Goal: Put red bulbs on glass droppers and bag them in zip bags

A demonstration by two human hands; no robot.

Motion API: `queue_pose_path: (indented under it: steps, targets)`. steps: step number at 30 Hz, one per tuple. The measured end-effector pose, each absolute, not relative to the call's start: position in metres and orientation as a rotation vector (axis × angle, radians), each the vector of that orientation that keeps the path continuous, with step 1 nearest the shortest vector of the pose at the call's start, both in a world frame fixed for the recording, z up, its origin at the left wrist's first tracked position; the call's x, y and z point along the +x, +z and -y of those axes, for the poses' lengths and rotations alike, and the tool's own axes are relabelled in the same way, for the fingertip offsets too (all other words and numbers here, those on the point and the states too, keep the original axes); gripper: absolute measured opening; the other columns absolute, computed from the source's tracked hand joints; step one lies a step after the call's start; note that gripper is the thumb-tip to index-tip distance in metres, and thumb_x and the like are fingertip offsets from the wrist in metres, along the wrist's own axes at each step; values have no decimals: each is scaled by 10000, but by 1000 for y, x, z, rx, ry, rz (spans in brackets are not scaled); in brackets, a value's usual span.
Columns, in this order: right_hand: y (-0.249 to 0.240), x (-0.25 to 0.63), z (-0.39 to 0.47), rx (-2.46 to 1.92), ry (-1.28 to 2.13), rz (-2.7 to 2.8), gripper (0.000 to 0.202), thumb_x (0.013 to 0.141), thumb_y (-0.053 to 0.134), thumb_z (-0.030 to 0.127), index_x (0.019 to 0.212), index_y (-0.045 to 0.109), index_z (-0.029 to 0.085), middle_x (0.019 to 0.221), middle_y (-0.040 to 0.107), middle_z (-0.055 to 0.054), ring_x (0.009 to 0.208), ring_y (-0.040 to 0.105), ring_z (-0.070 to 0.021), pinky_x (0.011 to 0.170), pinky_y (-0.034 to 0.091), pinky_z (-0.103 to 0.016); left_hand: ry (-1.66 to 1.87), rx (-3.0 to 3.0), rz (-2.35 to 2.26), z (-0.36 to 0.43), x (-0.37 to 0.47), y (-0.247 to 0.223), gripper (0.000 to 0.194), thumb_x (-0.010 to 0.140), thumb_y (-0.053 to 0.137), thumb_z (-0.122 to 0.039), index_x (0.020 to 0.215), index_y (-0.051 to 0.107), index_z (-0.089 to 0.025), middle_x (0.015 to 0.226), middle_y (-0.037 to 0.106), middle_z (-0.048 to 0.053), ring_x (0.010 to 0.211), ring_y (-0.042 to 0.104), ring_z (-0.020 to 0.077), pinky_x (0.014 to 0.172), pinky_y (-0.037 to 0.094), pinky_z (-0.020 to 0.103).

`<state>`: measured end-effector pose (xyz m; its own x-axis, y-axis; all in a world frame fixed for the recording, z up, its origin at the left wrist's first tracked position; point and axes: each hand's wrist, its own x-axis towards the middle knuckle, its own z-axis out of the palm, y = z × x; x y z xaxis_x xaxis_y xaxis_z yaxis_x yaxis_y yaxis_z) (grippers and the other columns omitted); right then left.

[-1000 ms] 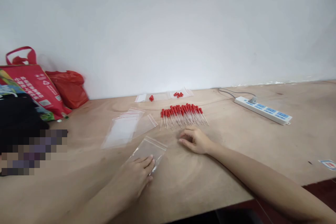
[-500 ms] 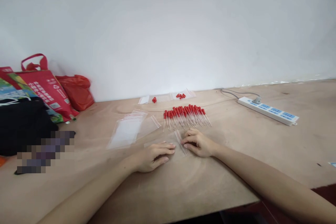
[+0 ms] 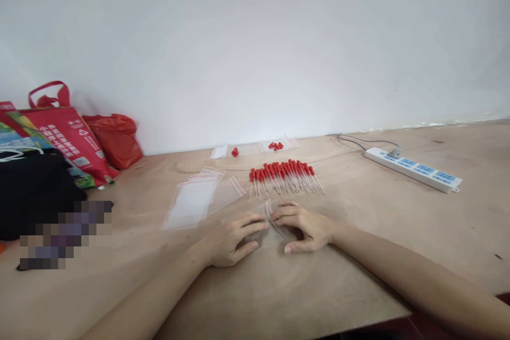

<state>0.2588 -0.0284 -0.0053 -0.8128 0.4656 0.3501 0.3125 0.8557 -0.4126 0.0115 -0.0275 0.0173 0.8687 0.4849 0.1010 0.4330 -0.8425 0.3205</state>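
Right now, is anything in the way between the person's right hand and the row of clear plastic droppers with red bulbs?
Nothing visible stands between the right hand and the droppers just beyond it. The clear plastic zip bag lies flat at the hand's left, beside that path.
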Motion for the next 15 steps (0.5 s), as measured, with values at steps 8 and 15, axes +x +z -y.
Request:
queue_pose_path:
  steps: [8, 15]
  targets:
    - [-2, 262, 30, -675, 373, 2727, 717, 703, 563, 531, 1322, 323, 258, 1299, 416, -130, 1193, 372, -247, 992, 135, -496, 253, 2690, -905, 21, -3, 17, 461, 837, 459, -337, 1286, 386, -262, 1339, 393, 62, 1200, 383, 234, 990, 326, 415]
    - [0, 262, 31, -710, 407, 2724, 613, 677, 593, 538, 1219, 481, 275, 1401, 266, -116, 1258, 281, -263, 1011, 105, -484, 267, 2642, -931, 22, -3, 15, 457, 850, 448, -344, 1293, 369, -265, 1357, 371, 57, 1222, 364, 216, 1001, 316, 397]
